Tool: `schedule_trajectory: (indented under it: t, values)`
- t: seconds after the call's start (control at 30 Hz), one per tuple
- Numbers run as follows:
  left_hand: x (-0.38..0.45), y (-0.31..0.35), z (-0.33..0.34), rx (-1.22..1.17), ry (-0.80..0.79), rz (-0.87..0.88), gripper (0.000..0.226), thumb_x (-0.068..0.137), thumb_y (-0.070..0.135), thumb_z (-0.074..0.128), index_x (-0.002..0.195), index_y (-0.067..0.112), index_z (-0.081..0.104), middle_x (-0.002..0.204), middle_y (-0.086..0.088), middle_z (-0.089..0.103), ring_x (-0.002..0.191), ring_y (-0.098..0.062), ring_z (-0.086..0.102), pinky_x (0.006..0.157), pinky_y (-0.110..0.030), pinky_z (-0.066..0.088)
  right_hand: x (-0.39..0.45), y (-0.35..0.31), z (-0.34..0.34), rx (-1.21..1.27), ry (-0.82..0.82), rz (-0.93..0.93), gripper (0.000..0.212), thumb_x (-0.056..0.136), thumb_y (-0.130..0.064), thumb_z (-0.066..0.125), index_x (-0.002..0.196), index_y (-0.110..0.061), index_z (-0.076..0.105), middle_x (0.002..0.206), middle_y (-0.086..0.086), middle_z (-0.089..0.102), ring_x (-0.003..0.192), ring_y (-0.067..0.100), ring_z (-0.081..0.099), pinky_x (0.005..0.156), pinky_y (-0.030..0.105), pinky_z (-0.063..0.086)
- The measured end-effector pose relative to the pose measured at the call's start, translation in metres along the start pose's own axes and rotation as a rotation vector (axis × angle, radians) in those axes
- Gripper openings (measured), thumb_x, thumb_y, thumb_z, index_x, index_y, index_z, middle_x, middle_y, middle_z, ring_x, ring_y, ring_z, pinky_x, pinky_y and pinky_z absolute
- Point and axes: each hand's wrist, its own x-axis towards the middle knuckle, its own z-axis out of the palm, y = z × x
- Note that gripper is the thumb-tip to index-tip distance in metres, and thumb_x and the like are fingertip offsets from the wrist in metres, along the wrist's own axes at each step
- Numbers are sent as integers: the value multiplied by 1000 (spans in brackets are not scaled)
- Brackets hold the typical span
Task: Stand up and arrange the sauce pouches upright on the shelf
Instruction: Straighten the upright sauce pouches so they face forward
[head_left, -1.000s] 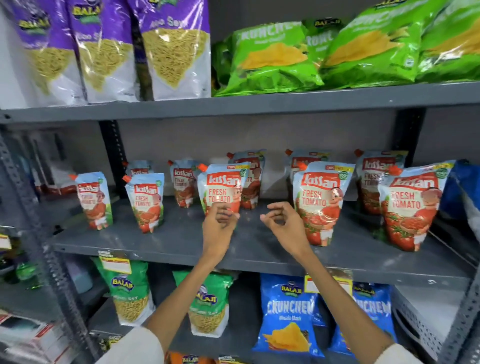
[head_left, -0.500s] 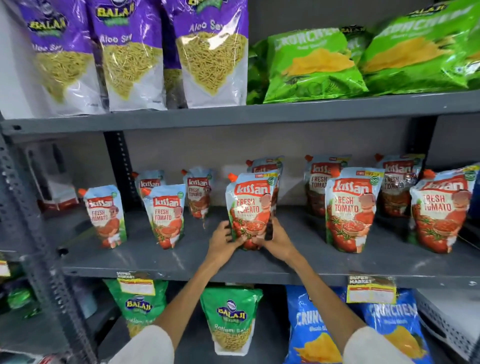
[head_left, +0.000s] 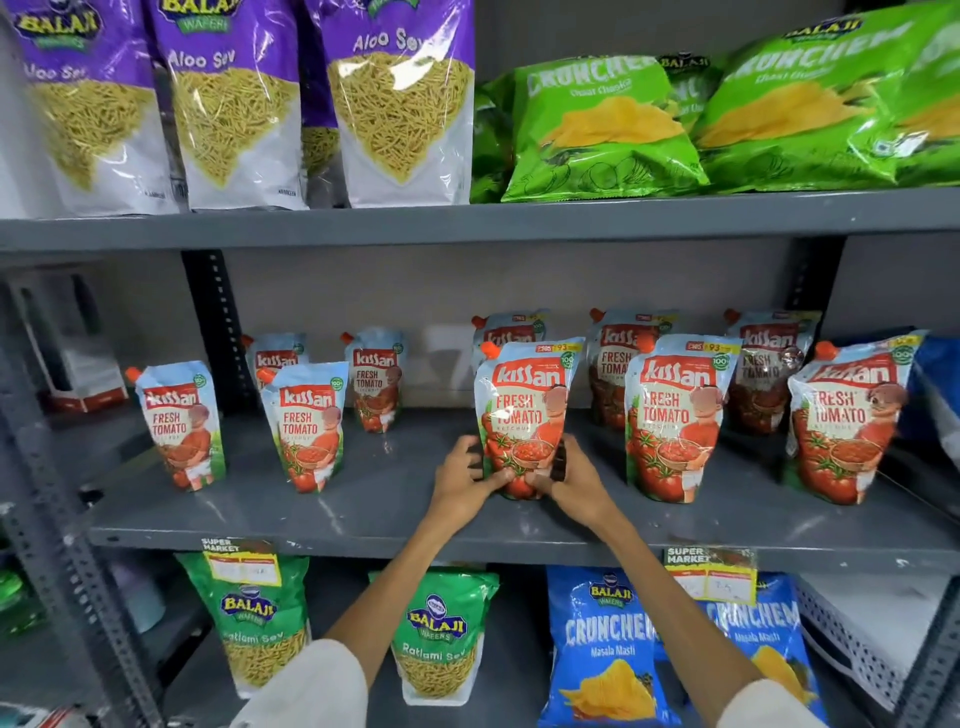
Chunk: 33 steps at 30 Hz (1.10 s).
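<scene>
At centre frame on the grey shelf (head_left: 363, 499), both hands, left hand (head_left: 460, 486) and right hand (head_left: 574, 486), are clasping the base of an upright Kissan ketchup pouch (head_left: 524, 410), its long axis rising directly above them, equally near each.

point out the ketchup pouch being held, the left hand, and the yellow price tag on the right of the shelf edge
Held ketchup pouch (head_left: 525, 410): head view, on its front label.
Left hand (head_left: 461, 480): head view, back of the hand.
Yellow price tag (head_left: 710, 571): head view, middle of the tag.
</scene>
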Motion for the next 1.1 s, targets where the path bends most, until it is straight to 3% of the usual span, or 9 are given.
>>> schedule_trajectory:
  t: [0.1, 0.2, 0.3, 0.43, 0.67, 0.77, 0.87, 1.0, 1.1]
  values:
    - [-4, 0, 0, 3, -20, -6, 64, 81, 22, 82, 135, 11, 49, 121, -8, 70, 103, -18, 69, 70, -9, 54, -5, -3, 2, -26, 46, 8, 72, 77, -13, 81, 136, -8, 39, 132, 9, 59, 123, 22, 56, 97, 28, 44]
    - [-15, -1, -2, 9, 4, 1, 71, 84, 25, 80, 144, 15, 44, 127, -1, 62, 114, -16, 62, 87, -13, 50, -17, -8, 7, -97, 281, -66, 82, 69, -17, 86, 135, -13, 37, 129, 5, 47, 119, 17, 50, 101, 30, 44]
    - [-28, -3, -16, -25, 100, 44, 62, 85, 23, 78, 140, 19, 50, 127, 3, 63, 113, -15, 64, 93, -21, 50, -31, -18, 18, -38, 429, -170, 59, 71, -28, 82, 115, -31, 43, 103, -4, 53, 90, 7, 55, 80, 20, 49]
    - [-41, -5, -59, -48, 235, 116, 35, 87, 15, 75, 118, 25, 61, 109, 3, 73, 99, -10, 70, 84, -17, 53, -36, -46, 56, 52, 306, -211, 34, 78, -33, 76, 102, -32, 51, 83, -6, 61, 75, 6, 59, 66, 12, 48]
    - [-49, -36, -181, -63, 466, 105, 24, 83, 3, 75, 94, 21, 64, 81, -2, 71, 74, -12, 66, 66, -18, 54, -17, -92, 162, 109, 66, -243, 29, 83, -16, 75, 108, -18, 59, 91, -1, 68, 84, 10, 66, 70, 8, 50]
    - [-44, -58, -235, -39, 464, 103, 28, 80, 4, 79, 100, 14, 62, 87, 2, 68, 75, -7, 64, 65, -13, 52, -5, -108, 213, 135, 25, -164, 42, 82, -14, 77, 119, -12, 55, 103, 6, 67, 95, 17, 65, 81, 17, 53]
    - [-33, -75, -274, -31, 387, 35, 44, 80, 10, 81, 115, 18, 55, 99, 6, 63, 88, -7, 62, 68, -8, 50, 9, -117, 253, 137, -6, -118, 58, 79, -17, 80, 127, -10, 48, 108, -4, 61, 98, 8, 60, 92, 27, 50]
    - [-15, -91, -299, -25, 154, -108, 73, 82, 10, 81, 143, 10, 41, 129, -8, 58, 116, -23, 59, 91, -26, 50, 24, -117, 284, 91, -30, -49, 70, 79, -18, 80, 133, -10, 38, 124, 2, 60, 112, 14, 58, 100, 33, 47]
    - [-4, -93, -301, -87, 43, -157, 77, 83, 4, 78, 148, 5, 37, 137, -22, 59, 117, -28, 63, 98, -34, 51, 30, -115, 292, 75, 5, -17, 69, 80, -12, 78, 136, -8, 37, 131, 9, 61, 120, 23, 59, 102, 37, 48]
